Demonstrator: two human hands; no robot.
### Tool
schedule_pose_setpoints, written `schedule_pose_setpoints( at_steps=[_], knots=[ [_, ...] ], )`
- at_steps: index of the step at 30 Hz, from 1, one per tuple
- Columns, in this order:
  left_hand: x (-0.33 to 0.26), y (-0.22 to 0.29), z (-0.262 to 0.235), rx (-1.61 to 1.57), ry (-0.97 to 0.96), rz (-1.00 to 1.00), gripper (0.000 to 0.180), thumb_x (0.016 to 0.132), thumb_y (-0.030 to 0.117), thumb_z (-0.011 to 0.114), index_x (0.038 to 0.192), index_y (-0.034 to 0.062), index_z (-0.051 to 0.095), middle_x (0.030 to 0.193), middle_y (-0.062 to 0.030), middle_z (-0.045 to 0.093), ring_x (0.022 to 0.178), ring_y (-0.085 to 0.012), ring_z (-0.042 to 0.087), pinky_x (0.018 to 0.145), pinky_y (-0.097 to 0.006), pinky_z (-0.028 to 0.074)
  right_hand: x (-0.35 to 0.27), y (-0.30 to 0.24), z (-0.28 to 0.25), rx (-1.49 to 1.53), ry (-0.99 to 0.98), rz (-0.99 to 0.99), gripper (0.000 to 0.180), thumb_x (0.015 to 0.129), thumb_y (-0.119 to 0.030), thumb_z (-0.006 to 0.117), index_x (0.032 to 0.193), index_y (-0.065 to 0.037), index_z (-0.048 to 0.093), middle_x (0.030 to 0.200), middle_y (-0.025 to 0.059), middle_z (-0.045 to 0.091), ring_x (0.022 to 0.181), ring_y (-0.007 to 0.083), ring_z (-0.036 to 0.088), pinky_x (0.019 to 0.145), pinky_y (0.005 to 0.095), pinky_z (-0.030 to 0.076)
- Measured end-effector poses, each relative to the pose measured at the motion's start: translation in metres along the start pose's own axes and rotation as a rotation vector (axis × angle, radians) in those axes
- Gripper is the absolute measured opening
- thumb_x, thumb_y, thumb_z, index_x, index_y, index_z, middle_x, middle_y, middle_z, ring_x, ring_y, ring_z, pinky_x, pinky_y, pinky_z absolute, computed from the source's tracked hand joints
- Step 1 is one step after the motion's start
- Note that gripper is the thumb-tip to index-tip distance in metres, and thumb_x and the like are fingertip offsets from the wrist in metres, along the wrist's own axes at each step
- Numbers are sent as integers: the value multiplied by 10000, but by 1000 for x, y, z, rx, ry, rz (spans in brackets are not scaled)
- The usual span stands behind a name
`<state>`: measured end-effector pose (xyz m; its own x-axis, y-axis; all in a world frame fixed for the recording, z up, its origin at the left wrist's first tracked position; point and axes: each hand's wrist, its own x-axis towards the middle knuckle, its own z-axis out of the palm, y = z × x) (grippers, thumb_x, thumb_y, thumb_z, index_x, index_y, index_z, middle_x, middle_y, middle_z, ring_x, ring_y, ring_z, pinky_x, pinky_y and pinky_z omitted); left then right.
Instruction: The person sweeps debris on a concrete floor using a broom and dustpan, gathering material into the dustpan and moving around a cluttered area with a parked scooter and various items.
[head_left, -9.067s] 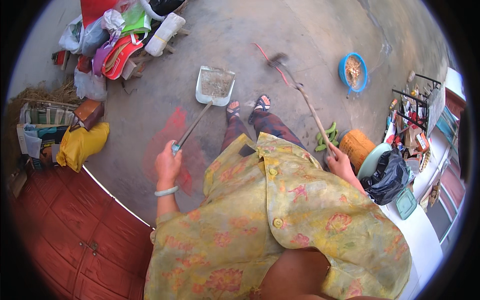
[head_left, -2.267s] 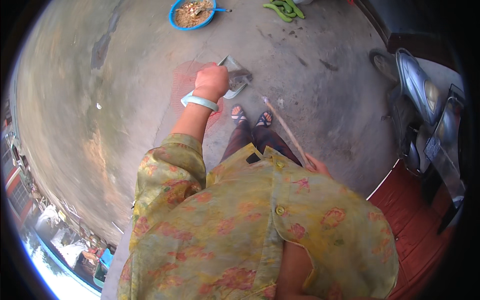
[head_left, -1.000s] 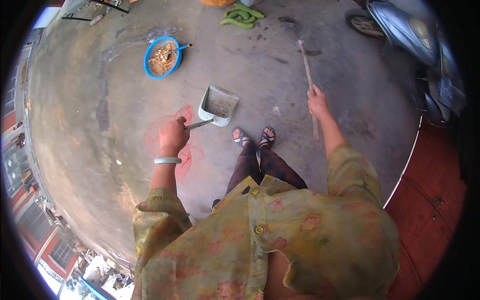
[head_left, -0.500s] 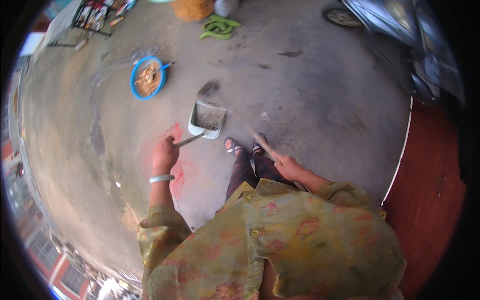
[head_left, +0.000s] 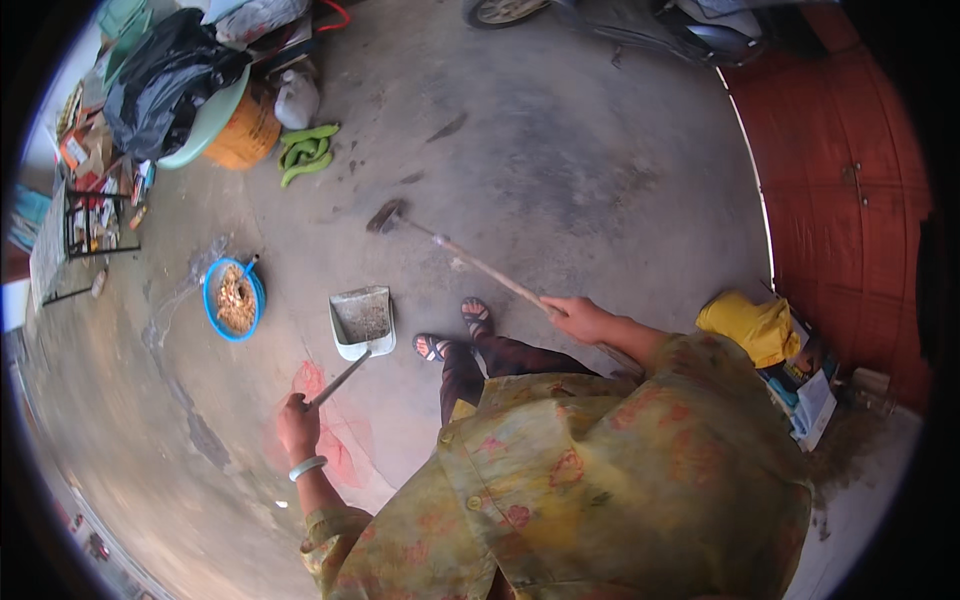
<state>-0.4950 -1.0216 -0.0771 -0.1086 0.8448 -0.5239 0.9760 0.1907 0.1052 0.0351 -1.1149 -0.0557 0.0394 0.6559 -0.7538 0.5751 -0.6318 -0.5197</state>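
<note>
My left hand (head_left: 299, 427) is closed around the handle of a long-handled dustpan (head_left: 362, 316). The pan is pale and rests on the concrete floor in front of my feet, with grey dirt inside it. In my right hand (head_left: 577, 319) is the wooden stick of a broom (head_left: 490, 272), gripped with the fingers wrapped round it. The broom's dark head touches the floor beyond the dustpan and a little to its right, apart from it. A pale bangle (head_left: 308, 467) circles my left wrist.
Left of the dustpan stands a blue basin (head_left: 258, 306) of brownish bits. Long green vegetables (head_left: 307, 152) lie near an orange bucket (head_left: 246, 128) and a black bag (head_left: 172, 82). A motorbike wheel (head_left: 507, 10) shows at the far edge. Right are red doors (head_left: 830, 190) and a yellow bag (head_left: 752, 328).
My view has turned to the right, bringing the red doors and yellow bag into sight. The broom head has swung out, away from the dustpan's far edge. Both hands keep their grips.
</note>
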Motion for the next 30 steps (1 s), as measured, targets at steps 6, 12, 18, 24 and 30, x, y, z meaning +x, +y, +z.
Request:
schedule_pose_setpoints(
  at_steps=[6, 12, 18, 24, 30],
  knots=[
    [18, -9, 17, 10, -6, 106, 289, 721, 205, 646, 953, 34, 670, 893, -169, 675, 862, -344, 646, 759, -425, 512, 73, 41, 38, -10, 260, -177, 509, 854, -173, 564, 1347, -107, 456, 934, 223, 651, 820, 311, 651, 734, 394, 506],
    [31, -30, 30, 29, -53, 172, 266, 676, 207, 674, 864, 19, 676, 896, -191, 667, 851, -359, 643, 752, -428, 515, 3, 41, 56, -68, -1, -94, 509, 844, -172, 537, 1346, -139, 460, 996, 262, 626, 909, 371, 633, 805, 415, 494],
    [59, -63, 55, -105, -116, 115, 189, 653, 167, 679, 791, 37, 673, 790, -166, 670, 782, -340, 656, 704, -427, 524, -26, 85, 74, -78, -245, -267, 485, 830, -204, 543, 1309, -141, 494, 1020, 225, 632, 938, 360, 624, 803, 419, 489],
    [60, -59, 48, 42, -178, 302, 181, 648, 200, 680, 718, 34, 664, 768, -177, 659, 755, -320, 661, 671, -417, 525, -72, 84, 74, 15, -139, -159, 507, 821, -211, 549, 1311, -97, 490, 1092, 192, 629, 955, 326, 612, 846, 378, 473],
    [11, 12, -3, -268, -542, 235, 126, 719, 57, 562, 618, -19, 573, 590, -82, 580, 489, -166, 588, 416, -299, 485, -126, 94, 104, 437, 177, 121, 465, 869, -263, 547, 1321, -166, 500, 763, 104, 643, 556, 176, 604, 560, 333, 509]
  ],
)
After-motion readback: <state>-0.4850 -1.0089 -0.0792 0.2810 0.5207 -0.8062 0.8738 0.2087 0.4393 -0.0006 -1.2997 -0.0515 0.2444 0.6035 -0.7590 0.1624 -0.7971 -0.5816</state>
